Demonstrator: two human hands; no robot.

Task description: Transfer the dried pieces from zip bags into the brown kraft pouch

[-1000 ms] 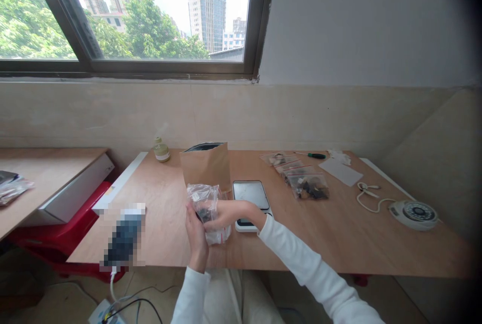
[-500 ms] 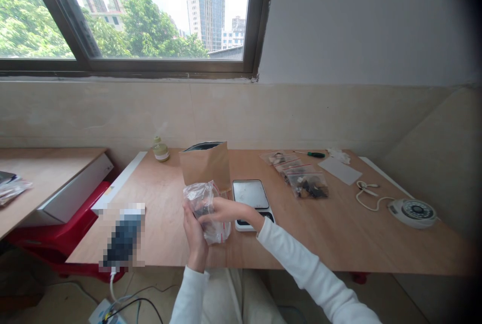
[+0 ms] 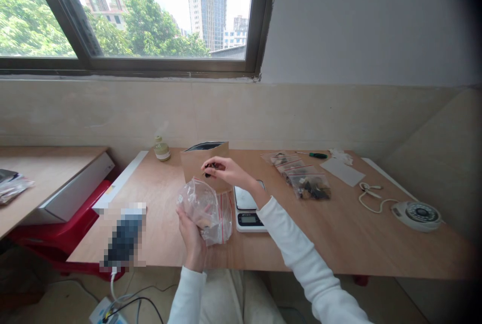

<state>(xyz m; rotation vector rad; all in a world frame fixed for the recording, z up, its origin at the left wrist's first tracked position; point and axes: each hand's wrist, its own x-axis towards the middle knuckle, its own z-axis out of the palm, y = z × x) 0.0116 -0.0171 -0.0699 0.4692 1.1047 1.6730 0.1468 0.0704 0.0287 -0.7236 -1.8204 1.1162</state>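
Note:
My left hand (image 3: 193, 236) holds a clear zip bag (image 3: 203, 208) with a red seal line over the near part of the table. Raised above the bag, my right hand (image 3: 222, 171) pinches some small dark pieces (image 3: 210, 169), too small to name. Behind them stands an open brown kraft pouch (image 3: 192, 166), partly covered by my right hand and the clear bag. A white digital scale (image 3: 249, 219) lies to the right of the bag, its plate partly hidden by my right forearm.
Several zip bags of dark pieces (image 3: 311, 186) lie right of the scale, near a green-handled screwdriver (image 3: 318, 155) and white card (image 3: 342, 171). A corded round white device (image 3: 417, 213) sits far right. At left are a small bottle (image 3: 162, 150) and a blurred-out phone (image 3: 122, 238).
My right hand has come up out of the clear bag with dark pieces in its fingers. The bag now looks emptier and stays in my left hand.

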